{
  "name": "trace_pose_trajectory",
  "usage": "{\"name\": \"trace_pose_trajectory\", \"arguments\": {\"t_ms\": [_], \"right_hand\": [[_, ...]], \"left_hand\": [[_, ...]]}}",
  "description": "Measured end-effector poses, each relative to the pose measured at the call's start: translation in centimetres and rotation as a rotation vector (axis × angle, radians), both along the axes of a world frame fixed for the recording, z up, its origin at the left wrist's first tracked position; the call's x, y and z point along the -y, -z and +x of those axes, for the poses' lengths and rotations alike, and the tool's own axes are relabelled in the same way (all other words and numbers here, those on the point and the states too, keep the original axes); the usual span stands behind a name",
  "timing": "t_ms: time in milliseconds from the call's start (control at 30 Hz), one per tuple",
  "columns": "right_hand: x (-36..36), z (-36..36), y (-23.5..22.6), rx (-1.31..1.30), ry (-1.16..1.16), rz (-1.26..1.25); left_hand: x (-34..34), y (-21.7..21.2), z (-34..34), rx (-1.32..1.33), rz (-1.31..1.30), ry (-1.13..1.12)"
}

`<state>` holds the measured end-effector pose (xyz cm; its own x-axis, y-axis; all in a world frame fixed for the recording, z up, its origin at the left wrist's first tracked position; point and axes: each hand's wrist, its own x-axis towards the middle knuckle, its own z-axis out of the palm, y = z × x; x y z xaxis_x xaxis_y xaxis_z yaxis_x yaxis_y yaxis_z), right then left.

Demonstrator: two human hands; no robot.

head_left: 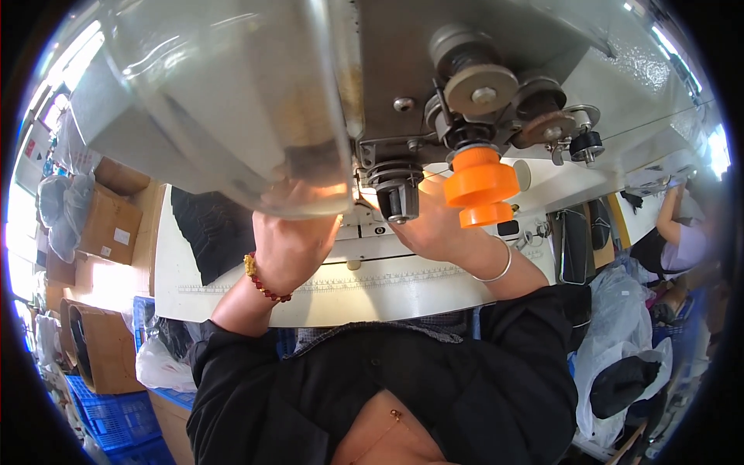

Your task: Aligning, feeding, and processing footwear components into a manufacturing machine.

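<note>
A sewing machine head [403,70] looms over the white table, with metal tension discs and an orange stepped knob [480,186] on its face. Under it, close to the needle area, both my hands come together. My left hand [294,244], with a beaded bracelet at the wrist, reaches in behind a clear plastic shield [232,116] that blurs its fingers. From the other side comes my right hand [434,229], a silver bangle on its wrist; a dark tension knob [397,194] and the orange one cover its fingers. What either hand holds cannot be made out. Black pleated fabric [205,232] lies left of my left hand.
A ruler scale [349,280] runs along the table's near edge. Cardboard boxes [108,225] and blue crates [112,415] stand at the left. Plastic bags [616,325] sit to the right, with another person's arm [668,213] at a table beyond.
</note>
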<state>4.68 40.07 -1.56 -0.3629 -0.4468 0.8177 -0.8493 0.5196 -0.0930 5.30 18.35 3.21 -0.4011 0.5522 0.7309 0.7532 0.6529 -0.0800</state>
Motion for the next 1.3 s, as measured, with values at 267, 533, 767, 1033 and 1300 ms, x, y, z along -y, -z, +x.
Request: {"name": "trace_pose_trajectory", "arguments": {"t_ms": [267, 533, 767, 1033, 1300], "right_hand": [[0.1, 1.2, -1.0, -0.082, 0.103, 0.11], [0.3, 1.8, -1.8, -0.128, 0.255, 0.207], [0.0, 2.0, -0.9, -0.152, 0.325, 0.315], [0.5, 2.5, -1.5, -0.062, 0.361, 0.352], [1.1, 3.1, -2.6, -0.074, 0.338, 0.304]], "left_hand": [[0.8, 0.4, -0.1, 0.182, 0.057, 0.05], [0.4, 1.3, -0.8, 0.137, 0.17, 0.059], [0.6, 1.5, -1.0, 0.123, 0.172, 0.082], [1.5, -0.3, -1.4, 0.177, 0.205, 0.151], [2.4, 3.7, -9.1, 0.472, 0.391, 0.394]]}}
